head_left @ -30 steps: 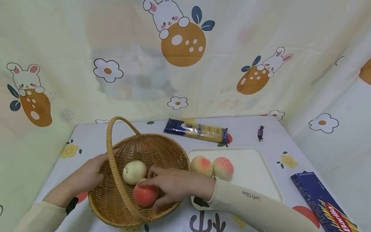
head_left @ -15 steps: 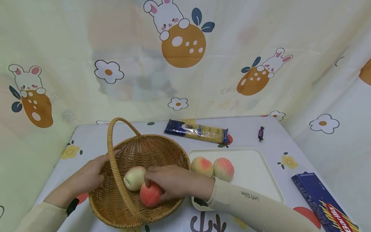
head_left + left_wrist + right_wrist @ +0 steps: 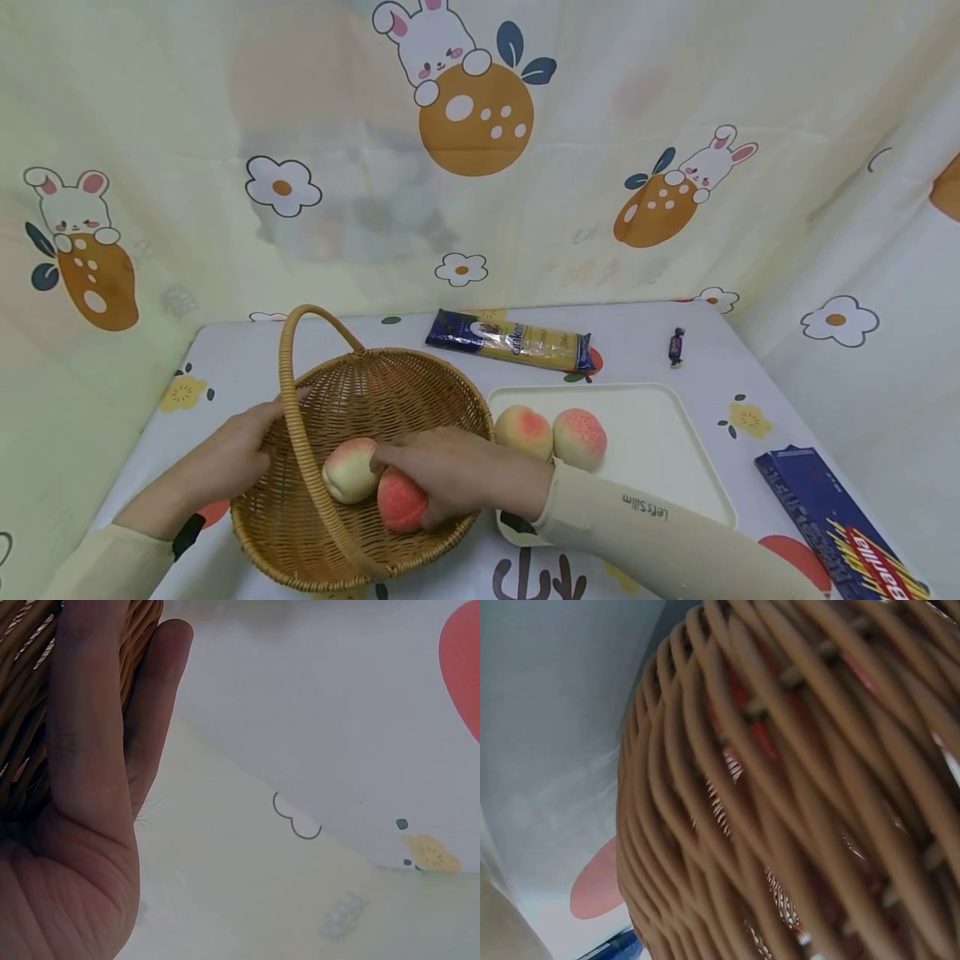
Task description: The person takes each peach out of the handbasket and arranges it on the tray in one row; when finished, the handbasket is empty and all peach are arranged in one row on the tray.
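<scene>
A wicker basket with an arched handle stands at the left of the table, holding two peaches. Inside it, my right hand holds the red peach, fingers over its upper right side. The pale peach with a pink blush lies beside it, touching or close to the right fingertips. My left hand grips the basket's left rim; in the left wrist view its fingers lie along the outer wall. In the right wrist view, the woven wall hides the right hand.
A cream tray at the right bears two peaches on its left side. Behind it lie a pasta packet and a small wrapped candy. A blue Barilla box lies at the right edge.
My right hand has closed on the red peach, which has shifted right within the basket. The pale peach has rolled slightly, showing its pink side. My left hand stays put.
</scene>
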A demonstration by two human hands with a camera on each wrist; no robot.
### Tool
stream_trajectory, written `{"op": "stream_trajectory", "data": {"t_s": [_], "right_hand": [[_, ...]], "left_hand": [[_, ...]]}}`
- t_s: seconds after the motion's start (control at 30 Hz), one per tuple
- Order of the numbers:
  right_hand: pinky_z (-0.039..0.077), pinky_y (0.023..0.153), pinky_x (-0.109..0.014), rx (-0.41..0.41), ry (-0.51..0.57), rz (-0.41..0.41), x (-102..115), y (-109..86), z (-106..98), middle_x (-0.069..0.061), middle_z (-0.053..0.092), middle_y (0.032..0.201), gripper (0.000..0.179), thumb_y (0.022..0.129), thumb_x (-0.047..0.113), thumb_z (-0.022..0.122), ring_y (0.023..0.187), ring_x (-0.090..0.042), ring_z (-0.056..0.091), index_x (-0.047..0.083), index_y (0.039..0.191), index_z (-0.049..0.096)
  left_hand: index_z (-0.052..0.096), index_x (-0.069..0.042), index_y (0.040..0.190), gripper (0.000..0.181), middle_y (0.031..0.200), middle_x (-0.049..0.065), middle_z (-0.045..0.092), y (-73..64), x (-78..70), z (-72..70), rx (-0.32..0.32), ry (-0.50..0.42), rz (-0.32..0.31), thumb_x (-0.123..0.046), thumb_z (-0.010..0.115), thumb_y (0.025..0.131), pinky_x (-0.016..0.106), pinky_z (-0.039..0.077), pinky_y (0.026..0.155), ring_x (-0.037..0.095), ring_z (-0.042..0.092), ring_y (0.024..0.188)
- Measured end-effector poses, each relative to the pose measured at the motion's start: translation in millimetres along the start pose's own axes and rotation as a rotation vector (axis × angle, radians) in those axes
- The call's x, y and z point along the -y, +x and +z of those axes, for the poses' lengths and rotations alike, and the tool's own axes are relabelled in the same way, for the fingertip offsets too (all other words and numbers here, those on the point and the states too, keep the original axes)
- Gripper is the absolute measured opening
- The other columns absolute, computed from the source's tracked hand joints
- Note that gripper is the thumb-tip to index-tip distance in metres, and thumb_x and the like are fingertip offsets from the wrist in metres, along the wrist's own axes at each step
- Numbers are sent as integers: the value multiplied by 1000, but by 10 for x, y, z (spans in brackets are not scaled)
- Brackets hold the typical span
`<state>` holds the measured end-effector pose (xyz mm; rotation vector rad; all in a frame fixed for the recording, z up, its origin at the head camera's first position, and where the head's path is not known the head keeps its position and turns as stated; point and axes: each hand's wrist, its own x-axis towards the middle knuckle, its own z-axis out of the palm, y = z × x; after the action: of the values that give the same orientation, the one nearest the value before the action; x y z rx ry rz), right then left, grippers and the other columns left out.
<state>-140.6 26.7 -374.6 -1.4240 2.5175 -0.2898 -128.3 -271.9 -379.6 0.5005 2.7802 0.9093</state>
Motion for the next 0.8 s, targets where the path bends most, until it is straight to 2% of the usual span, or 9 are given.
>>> {"op": "stream_trajectory", "data": {"t_s": [0.1,0.2,0.27,0.37,0.57,0.67,0.8], "right_hand": [[51,80,-27,-5,16,31,-10,-23,-22,8,56,118,76,65,36,93,94,-6,58,32,134,60],[50,80,-26,-51,88,45,-45,-55,-76,8,51,119,79,64,38,90,94,-7,56,31,137,61],[50,81,-25,-106,148,43,-88,-89,-128,9,50,119,76,64,37,89,97,-6,56,29,135,62],[51,83,-25,-218,292,31,-175,-166,-197,11,49,120,69,64,33,87,100,-6,57,28,128,64],[55,87,-33,-462,587,-32,-406,-400,-295,12,52,129,67,67,23,90,112,-12,57,26,126,60],[55,90,-38,-535,684,-25,-527,-551,-346,9,56,130,70,68,18,91,116,-15,57,23,128,58],[54,93,-42,-571,756,47,-693,-788,-420,4,59,129,71,70,12,90,117,-19,59,21,131,56]], "left_hand": [[39,-4,155,79,147,29,46,-5,-5,-2,7,-2,-6,21,46,80,64,41,101,48,42,135],[39,-5,156,81,149,28,45,-6,-5,-8,7,-2,-4,22,46,80,65,38,104,48,38,138],[39,-5,156,82,149,28,45,-7,-5,-13,6,-1,2,22,47,79,65,38,103,49,39,137],[39,-4,155,82,149,28,45,-2,2,-19,2,-3,15,21,49,78,65,38,103,49,39,137],[38,-5,156,81,151,26,44,10,17,-30,5,-10,26,21,48,79,65,37,104,48,37,139],[39,-5,156,81,150,25,45,12,20,-32,4,-8,30,21,47,80,65,37,104,48,38,138],[39,-5,155,81,150,26,45,10,13,-29,2,-8,29,22,48,79,65,38,103,48,38,138]]}}
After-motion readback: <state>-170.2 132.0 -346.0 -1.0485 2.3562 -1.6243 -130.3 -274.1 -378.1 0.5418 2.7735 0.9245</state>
